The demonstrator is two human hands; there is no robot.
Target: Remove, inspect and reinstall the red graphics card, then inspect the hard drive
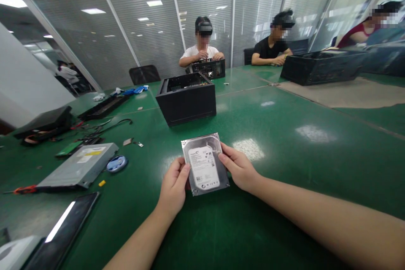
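Note:
A silver hard disk drive (205, 166) with a white printed label is held up above the green table (268, 177), its label side facing me. My left hand (174, 183) grips its left edge, thumb on the front. On the opposite side my right hand (238, 166) is closed on the upper right edge. The fingers behind the drive are hidden. Beyond it stands a black computer case (190, 101) with its top side uncovered.
To the left lie an optical drive (85, 162), a screwdriver (25, 190), a round blue container (117, 163), cables (107, 128) and a black glossy panel (68, 228). Several people sit across the table, one (202, 52) with hands on another case (209, 68). More cases (319, 67) stand at right.

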